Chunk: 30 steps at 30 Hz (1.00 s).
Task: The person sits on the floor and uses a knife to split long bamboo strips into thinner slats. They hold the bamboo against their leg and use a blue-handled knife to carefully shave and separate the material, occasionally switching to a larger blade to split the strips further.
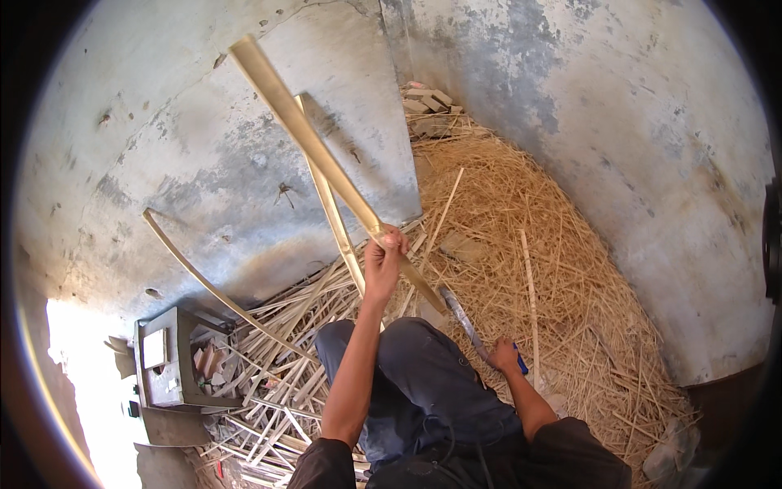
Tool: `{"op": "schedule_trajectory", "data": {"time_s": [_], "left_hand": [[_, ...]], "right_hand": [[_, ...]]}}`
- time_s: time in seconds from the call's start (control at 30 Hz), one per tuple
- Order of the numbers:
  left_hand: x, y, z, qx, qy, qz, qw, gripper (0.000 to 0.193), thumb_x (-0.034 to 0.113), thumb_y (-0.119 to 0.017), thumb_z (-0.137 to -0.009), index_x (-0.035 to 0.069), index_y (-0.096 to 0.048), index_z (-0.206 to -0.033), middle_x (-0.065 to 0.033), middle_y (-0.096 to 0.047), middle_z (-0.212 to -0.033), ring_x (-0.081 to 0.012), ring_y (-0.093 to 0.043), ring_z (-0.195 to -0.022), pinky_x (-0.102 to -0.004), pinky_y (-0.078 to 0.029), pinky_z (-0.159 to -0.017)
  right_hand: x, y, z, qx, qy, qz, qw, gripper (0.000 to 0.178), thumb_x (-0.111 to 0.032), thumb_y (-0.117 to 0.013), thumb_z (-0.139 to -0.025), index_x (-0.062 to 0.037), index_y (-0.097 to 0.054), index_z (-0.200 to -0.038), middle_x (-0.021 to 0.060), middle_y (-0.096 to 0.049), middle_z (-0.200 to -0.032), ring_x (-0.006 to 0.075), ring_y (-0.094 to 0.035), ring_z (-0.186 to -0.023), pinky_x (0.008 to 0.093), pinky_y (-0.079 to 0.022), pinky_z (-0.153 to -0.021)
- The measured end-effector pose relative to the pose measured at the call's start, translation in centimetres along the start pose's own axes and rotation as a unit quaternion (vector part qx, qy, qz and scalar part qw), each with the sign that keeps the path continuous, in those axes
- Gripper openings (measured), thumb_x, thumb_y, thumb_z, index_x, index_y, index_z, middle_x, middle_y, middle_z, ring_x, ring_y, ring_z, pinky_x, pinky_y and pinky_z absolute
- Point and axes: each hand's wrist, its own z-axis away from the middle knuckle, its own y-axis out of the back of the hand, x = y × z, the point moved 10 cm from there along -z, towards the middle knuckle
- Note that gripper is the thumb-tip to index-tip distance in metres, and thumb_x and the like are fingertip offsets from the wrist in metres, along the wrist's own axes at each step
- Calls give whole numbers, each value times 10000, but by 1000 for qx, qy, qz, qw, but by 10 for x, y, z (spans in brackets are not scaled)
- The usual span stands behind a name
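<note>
My left hand [386,254] is closed round a long split bamboo piece [303,126], lifted at a slant with its top end up to the left and its lower end near my knees. Low on the right, my right hand [505,357] grips a long-bladed knife [463,319]; part of its blue handle shows beside the fingers. The blade points up and left, its tip close to the lower end of the bamboo but seemingly apart from it. Behind the held piece a second bamboo strip [332,204] leans against the wall.
Shavings [562,269] lie heaped in front and to my right. Many thin strips [277,391] are piled on the left by a box-like grey cabinet [175,359] holding broken pieces. A curved strip [208,285] leans on the left wall [187,163]. Bricks [428,102] are stacked in the far corner.
</note>
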Motion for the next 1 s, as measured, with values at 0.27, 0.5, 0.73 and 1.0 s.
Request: {"op": "schedule_trajectory", "data": {"time_s": [0.27,0.5,0.73,1.0], "left_hand": [[-33,-14,5,-107,90,-35,990,241,286,-511,-1137,56,-577,-1162,-36,-622,-911,-123,-586,-888,-300,-493,-820],[-37,-17,7,-118,165,-31,979,263,308,-576,-1107,70,-605,-1214,-68,-700,-1047,-188,-660,-1131,-372,-492,-1039],[44,-16,-63,-119,52,-54,990,722,682,-526,-1008,21,-586,-1292,-147,-705,-1179,-291,-644,-1205,-488,-436,-1129],[155,-37,-127,-146,-30,-18,989,702,629,-359,-1095,-2,-569,-1318,-145,-708,-1067,-276,-692,-1062,-453,-491,-1068]], "right_hand": [[27,-78,-28,-97,-8,2,995,568,-307,-733,-853,-23,-642,-1336,264,-671,-1276,428,-645,-1230,488,-528,-1030],[20,-63,-13,-93,-33,42,994,629,-313,-730,-841,-60,-606,-1404,318,-630,-1321,459,-654,-1195,510,-534,-1022],[5,-47,-4,-68,-22,112,991,530,-342,-712,-891,-75,-634,-1341,302,-497,-1463,455,-534,-1351,536,-451,-1100],[-19,-56,-26,-18,113,128,985,425,-319,-693,-915,-91,-691,-1274,256,-557,-1297,437,-548,-1243,536,-429,-1099]]}}
